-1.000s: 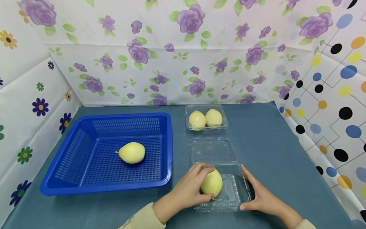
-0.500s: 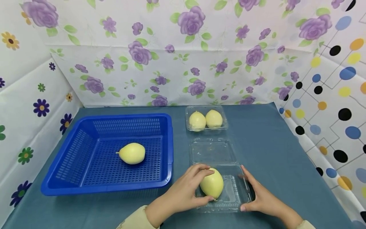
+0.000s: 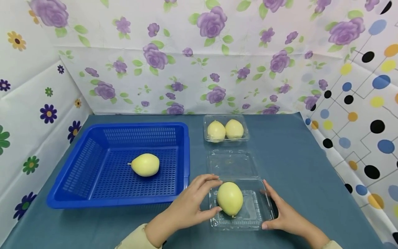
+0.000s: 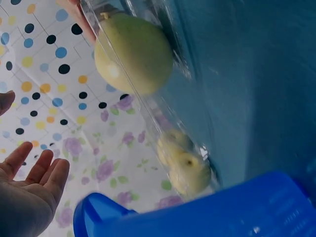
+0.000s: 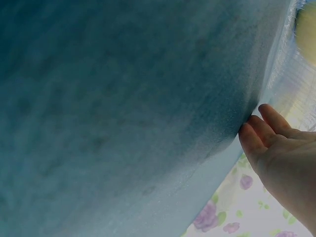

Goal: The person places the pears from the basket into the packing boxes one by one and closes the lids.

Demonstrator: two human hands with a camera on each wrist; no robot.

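In the head view a pale yellow pear [image 3: 230, 199] lies in the left part of a clear plastic clamshell box [image 3: 252, 204]. The box's lid [image 3: 231, 164] is folded back flat, away from me. My left hand [image 3: 193, 202] is just left of the pear, fingers and thumb spread apart with nothing between them; the left wrist view shows that hand [image 4: 32, 192] apart from the box too. At the box's right side, my right hand [image 3: 284, 214] holds the wall, thumb at the near corner and fingers toward the far one. In the right wrist view its fingertips [image 5: 252, 131] meet the box's side.
On the left, a blue plastic basket [image 3: 118, 200] contains one pear [image 3: 145, 165] lying on its side. Behind the lid stands a second clear box [image 3: 226, 138] with two pears [image 3: 225, 130]. Patterned sheets [image 3: 174, 55] enclose the table's [image 3: 298, 155] back and sides.
My left hand has let go of the pear and drawn back to the left, and the pear stays in the box. The right hand keeps its place on the box.
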